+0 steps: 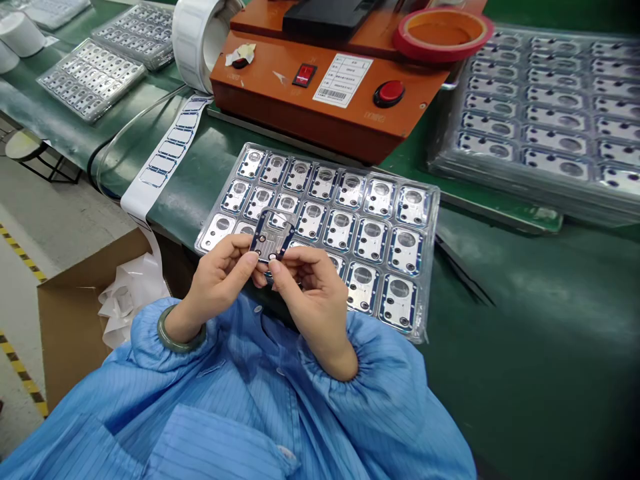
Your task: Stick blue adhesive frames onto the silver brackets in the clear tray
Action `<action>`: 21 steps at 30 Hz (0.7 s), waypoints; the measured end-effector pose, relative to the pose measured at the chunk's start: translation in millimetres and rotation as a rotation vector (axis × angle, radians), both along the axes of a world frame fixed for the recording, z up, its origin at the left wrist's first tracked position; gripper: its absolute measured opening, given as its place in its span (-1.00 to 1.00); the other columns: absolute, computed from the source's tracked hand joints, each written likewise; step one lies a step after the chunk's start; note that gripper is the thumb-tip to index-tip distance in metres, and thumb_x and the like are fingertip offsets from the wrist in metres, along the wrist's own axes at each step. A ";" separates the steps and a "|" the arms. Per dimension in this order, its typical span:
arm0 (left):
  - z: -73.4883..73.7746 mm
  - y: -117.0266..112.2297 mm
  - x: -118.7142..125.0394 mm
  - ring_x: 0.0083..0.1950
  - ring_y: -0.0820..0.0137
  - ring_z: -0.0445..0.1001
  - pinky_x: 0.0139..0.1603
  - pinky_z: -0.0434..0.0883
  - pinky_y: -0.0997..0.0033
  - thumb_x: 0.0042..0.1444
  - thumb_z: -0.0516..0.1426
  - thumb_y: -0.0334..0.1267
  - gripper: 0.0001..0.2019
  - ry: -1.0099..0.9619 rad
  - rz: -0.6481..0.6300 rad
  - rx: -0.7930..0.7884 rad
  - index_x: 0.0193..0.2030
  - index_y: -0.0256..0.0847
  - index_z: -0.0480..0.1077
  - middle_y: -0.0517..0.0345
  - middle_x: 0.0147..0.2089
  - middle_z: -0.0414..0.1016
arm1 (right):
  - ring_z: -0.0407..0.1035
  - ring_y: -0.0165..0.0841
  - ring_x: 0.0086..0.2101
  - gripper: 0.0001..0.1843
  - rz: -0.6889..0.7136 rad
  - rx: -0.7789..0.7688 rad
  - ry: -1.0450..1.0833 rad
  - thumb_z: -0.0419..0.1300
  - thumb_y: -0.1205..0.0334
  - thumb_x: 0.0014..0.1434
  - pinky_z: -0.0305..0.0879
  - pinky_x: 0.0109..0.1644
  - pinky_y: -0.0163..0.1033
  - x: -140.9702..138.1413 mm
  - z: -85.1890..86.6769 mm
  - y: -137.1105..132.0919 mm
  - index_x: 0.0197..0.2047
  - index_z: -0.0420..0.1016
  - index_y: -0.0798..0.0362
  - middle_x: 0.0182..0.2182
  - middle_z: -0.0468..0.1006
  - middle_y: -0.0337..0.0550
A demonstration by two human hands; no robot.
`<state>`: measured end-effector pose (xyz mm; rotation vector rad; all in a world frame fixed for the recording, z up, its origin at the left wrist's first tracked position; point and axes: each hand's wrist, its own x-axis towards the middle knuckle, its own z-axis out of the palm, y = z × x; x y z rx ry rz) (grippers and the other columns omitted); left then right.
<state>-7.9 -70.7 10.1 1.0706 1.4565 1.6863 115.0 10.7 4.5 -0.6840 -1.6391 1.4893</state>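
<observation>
Between my two hands I hold a small flat metal plate (273, 235) with a dark blue border, a round recess and small holes. My left hand (220, 277) pinches its lower left corner between thumb and fingers. At the lower right edge, the thumb and fingers of my right hand (315, 283) are closed on it too. The plate is tilted up above a clear plastic tray (434, 260), which carries rows of similar silver plates (341, 230). My wrists and the held plate cover part of the tray's front rows.
An orange machine (310, 100) with a red button (389, 94) stands behind the tray, a red tape roll (443, 33) on top. Black tweezers (463, 270) lie at right. Stacked trays (540, 120) sit back right. A label strip (167, 150) hangs toward a cardboard box (70, 320).
</observation>
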 end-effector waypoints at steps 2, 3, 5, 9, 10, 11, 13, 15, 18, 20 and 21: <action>0.2 0.5 0.6 -0.44 0.49 0.54 -0.37 0.52 0.50 0.25 0.09 -0.29 -0.88 0.014 -0.001 0.002 -0.10 -0.22 0.34 0.18 -0.38 0.55 | 0.34 -0.51 -0.51 -0.89 -0.005 0.016 0.005 0.24 0.34 0.14 0.35 -0.41 -0.36 0.5 1.0 -0.4 -0.24 0.42 -0.01 -0.44 0.46 -0.33; 0.6 0.7 0.7 -0.44 0.48 0.54 -0.37 0.52 0.49 0.25 0.09 -0.28 -0.88 0.019 -0.011 0.009 -0.11 -0.23 0.34 0.17 -0.38 0.55 | 0.35 -0.51 -0.51 -0.90 -0.005 0.023 0.005 0.24 0.33 0.14 0.35 -0.41 -0.37 0.9 1.4 -0.6 -0.25 0.41 -0.01 -0.45 0.47 -0.33; 1.5 0.7 0.5 -0.44 0.46 0.55 -0.38 0.53 0.47 0.25 0.09 -0.26 -0.87 0.025 -0.022 0.026 -0.12 -0.24 0.34 0.15 -0.38 0.56 | 0.36 -0.50 -0.51 -0.92 -0.004 0.029 -0.004 0.23 0.32 0.15 0.36 -0.42 -0.36 1.7 1.6 -0.9 -0.26 0.41 -0.01 -0.45 0.48 -0.32; 2.7 -0.1 -1.3 -0.45 0.47 0.54 -0.38 0.51 0.48 0.24 0.10 -0.25 -0.86 0.047 -0.017 0.022 -0.11 -0.24 0.35 0.16 -0.40 0.56 | 0.35 -0.49 -0.51 -0.89 -0.001 0.021 -0.023 0.24 0.30 0.14 0.36 -0.41 -0.34 3.0 0.1 -1.0 -0.23 0.42 -0.01 -0.42 0.48 -0.31; 2.6 -0.2 -1.8 -0.45 0.48 0.54 -0.38 0.50 0.49 0.24 0.10 -0.24 -0.86 0.056 -0.010 0.020 -0.11 -0.24 0.35 0.16 -0.39 0.55 | 0.35 -0.49 -0.51 -0.88 0.006 0.019 -0.014 0.24 0.31 0.15 0.36 -0.41 -0.34 3.1 -0.2 -1.0 -0.22 0.41 -0.02 -0.42 0.48 -0.31; 2.3 -0.1 -2.3 -0.46 0.48 0.53 -0.38 0.49 0.49 0.24 0.11 -0.23 -0.85 0.063 0.001 0.021 -0.11 -0.23 0.35 0.17 -0.39 0.55 | 0.35 -0.50 -0.52 -0.88 0.013 0.018 0.000 0.24 0.31 0.15 0.35 -0.41 -0.35 3.2 -0.2 -1.1 -0.21 0.41 -0.02 -0.42 0.48 -0.32; 1.7 1.0 -2.5 -0.47 0.48 0.51 -0.40 0.47 0.49 0.24 0.11 -0.18 -0.82 0.070 0.047 0.029 -0.11 -0.21 0.36 0.20 -0.42 0.52 | 0.34 -0.51 -0.52 -0.88 0.024 0.021 0.021 0.22 0.33 0.16 0.35 -0.42 -0.36 3.2 0.3 -1.2 -0.21 0.41 -0.02 -0.42 0.48 -0.32; 1.8 3.1 -1.6 -0.52 0.52 0.44 -0.47 0.41 0.52 0.24 0.10 -0.16 -0.82 0.084 0.106 0.027 -0.13 -0.20 0.37 0.26 -0.48 0.46 | 0.34 -0.52 -0.51 -0.89 0.037 0.030 0.024 0.22 0.34 0.17 0.34 -0.42 -0.37 3.2 1.2 -1.5 -0.22 0.41 -0.02 -0.41 0.47 -0.32; 3.6 7.1 1.7 -0.63 0.60 0.31 -0.62 0.28 0.60 0.24 0.11 -0.20 -0.88 0.128 0.206 0.018 -0.23 -0.18 0.37 0.33 -0.55 0.34 | 0.34 -0.50 -0.50 -0.89 0.065 0.036 0.012 0.21 0.34 0.16 0.36 -0.40 -0.35 3.3 1.9 -1.9 -0.22 0.42 -0.02 -0.42 0.46 -0.30; 5.0 8.7 3.9 -0.65 0.61 0.28 -0.66 0.23 0.62 0.24 0.11 -0.22 -0.90 0.156 0.238 0.020 -0.27 -0.18 0.35 0.34 -0.57 0.31 | 0.35 -0.48 -0.49 -0.88 0.068 0.037 0.000 0.21 0.33 0.15 0.37 -0.39 -0.34 3.6 1.6 -2.1 -0.21 0.42 -0.02 -0.43 0.46 -0.29; 5.5 9.1 4.7 -0.65 0.61 0.28 -0.66 0.23 0.62 0.24 0.10 -0.22 -0.89 0.166 0.243 0.023 -0.27 -0.18 0.35 0.34 -0.57 0.31 | 0.35 -0.48 -0.49 -0.89 0.066 0.038 -0.007 0.21 0.33 0.16 0.37 -0.39 -0.33 3.8 1.2 -2.2 -0.21 0.42 -0.02 -0.44 0.46 -0.29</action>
